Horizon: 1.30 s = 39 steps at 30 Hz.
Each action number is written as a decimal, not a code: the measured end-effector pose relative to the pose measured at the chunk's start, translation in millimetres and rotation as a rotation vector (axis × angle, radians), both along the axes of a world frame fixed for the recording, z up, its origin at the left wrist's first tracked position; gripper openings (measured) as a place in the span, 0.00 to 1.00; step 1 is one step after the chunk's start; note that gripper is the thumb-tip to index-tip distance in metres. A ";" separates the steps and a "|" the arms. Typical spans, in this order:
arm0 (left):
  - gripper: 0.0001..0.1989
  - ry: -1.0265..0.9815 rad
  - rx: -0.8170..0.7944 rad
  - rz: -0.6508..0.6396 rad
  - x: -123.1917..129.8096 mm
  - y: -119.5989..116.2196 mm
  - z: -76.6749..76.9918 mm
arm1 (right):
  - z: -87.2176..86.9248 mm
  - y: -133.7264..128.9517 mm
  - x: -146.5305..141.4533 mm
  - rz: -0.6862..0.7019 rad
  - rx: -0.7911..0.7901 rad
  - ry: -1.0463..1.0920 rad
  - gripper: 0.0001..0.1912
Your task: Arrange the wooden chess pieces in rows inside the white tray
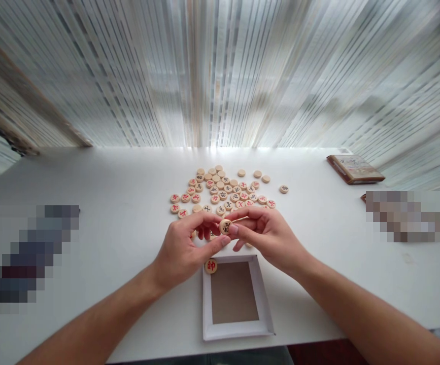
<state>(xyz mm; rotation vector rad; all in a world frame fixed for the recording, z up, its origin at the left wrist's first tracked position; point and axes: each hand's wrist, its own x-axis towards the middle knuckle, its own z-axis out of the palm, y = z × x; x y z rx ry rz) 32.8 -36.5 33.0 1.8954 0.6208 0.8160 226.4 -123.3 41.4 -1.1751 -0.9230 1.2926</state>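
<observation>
Between both hands I see a round wooden xiangqi piece [225,226] with a black character facing me. My right hand [263,230] pinches its right side between thumb and fingers. At its left edge are the curved fingers of my left hand [189,243], thumb just below it; whether they grip it too is hard to tell. Below the hands lies a shallow white box [238,332] with a brown bottom. One piece with a red character [211,266] rests at its upper left corner. Beyond my hands, many loose pieces [223,195] are scattered, some partly hidden by my fingers.
A brown-edged box or book [356,169] lies at the back right of the white table [128,177]. Blurred-out items [406,215] are nearer on the right, and another blurred item [33,253] is on the left. A striped curtain [212,76] hangs behind the table.
</observation>
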 end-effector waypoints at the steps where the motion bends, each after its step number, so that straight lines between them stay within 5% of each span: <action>1: 0.08 -0.014 -0.023 0.004 0.4 -1.2 0.3 | 0.4 -1.0 -1.5 0.001 -0.005 0.006 0.20; 7: 0.04 -0.060 -0.173 -0.033 0.5 -2.7 1.7 | -0.9 -4.2 -6.7 -0.033 0.042 -0.044 0.18; 15: 0.05 0.001 0.165 -0.008 -1.2 -7.3 2.9 | -3.3 -5.9 -10.9 -0.075 0.091 -0.115 0.16; 20: 0.12 -0.075 0.217 0.009 -1.8 -8.9 1.1 | -2.8 -4.9 -9.3 -0.030 0.035 0.017 0.14; 31: 0.15 -0.213 -0.171 -0.064 -1.2 -5.7 -1.2 | 0.4 -5.2 -1.5 0.060 -0.058 0.223 0.15; 39: 0.21 -0.154 0.063 -0.059 -3.5 -7.5 -1.5 | -0.7 -5.4 -5.0 0.042 -0.026 0.227 0.16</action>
